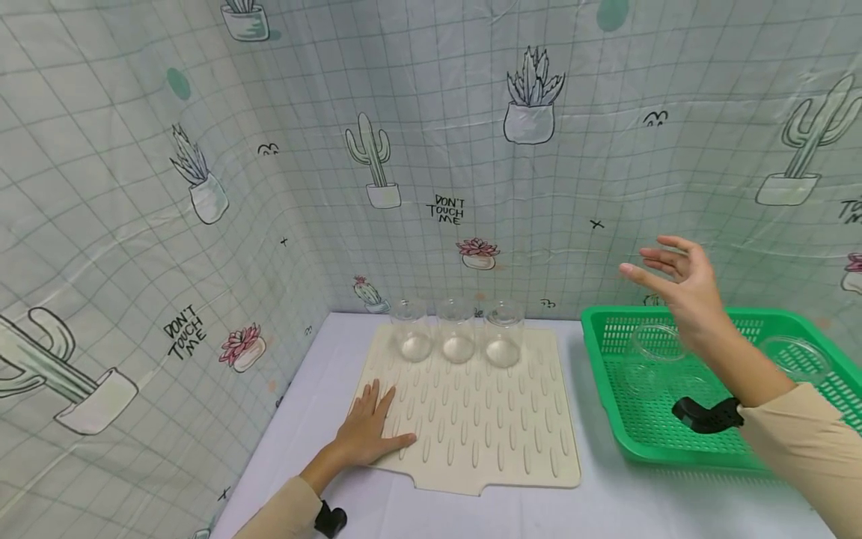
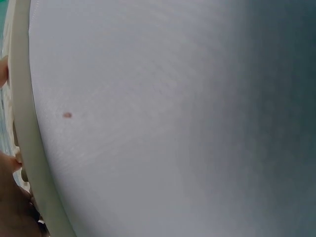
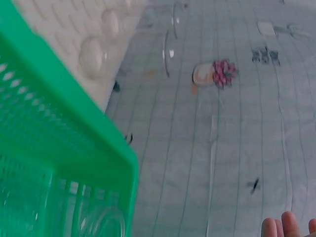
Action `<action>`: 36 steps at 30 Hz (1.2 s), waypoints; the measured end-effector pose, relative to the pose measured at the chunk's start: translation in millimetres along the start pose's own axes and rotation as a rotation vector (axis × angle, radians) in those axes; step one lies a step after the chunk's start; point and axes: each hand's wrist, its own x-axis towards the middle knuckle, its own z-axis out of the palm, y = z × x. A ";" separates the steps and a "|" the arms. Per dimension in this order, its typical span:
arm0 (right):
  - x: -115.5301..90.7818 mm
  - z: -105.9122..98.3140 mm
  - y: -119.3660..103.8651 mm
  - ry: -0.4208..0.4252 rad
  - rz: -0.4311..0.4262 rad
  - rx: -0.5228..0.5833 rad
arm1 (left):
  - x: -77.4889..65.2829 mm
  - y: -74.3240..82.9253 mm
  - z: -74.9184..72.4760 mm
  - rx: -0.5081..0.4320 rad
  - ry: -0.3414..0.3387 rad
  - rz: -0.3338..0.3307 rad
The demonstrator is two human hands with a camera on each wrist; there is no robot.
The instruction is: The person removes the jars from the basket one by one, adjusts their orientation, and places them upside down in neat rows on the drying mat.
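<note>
My left hand (image 1: 367, 430) lies with spread fingers on the left edge of a cream ridged drying mat (image 1: 498, 457). Along the mat's back edge stand three clear cups in a row: a left cup (image 1: 413, 340), a middle cup (image 1: 457, 340) and a right cup (image 1: 503, 344). Raised above a green basket (image 1: 606, 404), my right hand (image 1: 690, 288) holds nothing, its fingers loosely bent and apart from the thumb. Inside the basket are more clear cups, one nearer cup (image 1: 656, 348) partly behind the forearm and another cup (image 1: 795, 359) at the right.
A white cloth (image 1: 303, 404) covers the table under the mat and basket. Behind it hangs a curtain (image 1: 566, 187) printed with cacti and grid lines, which also runs down the left side. The basket's left rim stands a short gap from the mat.
</note>
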 end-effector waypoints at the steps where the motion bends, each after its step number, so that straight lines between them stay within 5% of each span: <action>1: -1.1 -7.9 0.3 0.008 -0.009 0.013 | -0.1 0.1 0.5 -0.002 -0.001 -0.001; 7: -6.9 -52.0 9.0 0.086 -0.040 0.026 | 0.2 -0.9 2.0 -0.011 -0.004 0.003; 14: -8.2 -98.3 37.4 0.199 -0.019 -0.255 | 0.1 -2.2 1.9 -0.021 -0.010 -0.016; 20: 1.1 -149.3 85.1 0.245 -0.008 -0.347 | 0.5 -4.1 4.2 -0.030 -0.005 -0.024; 27: 19.6 -225.9 183.7 0.297 -0.014 -0.473 | 1.5 -4.7 6.1 -0.039 0.001 -0.017; 36: 14.4 -257.9 204.8 0.287 0.024 -0.536 | 0.7 -5.7 6.2 -0.047 0.001 -0.015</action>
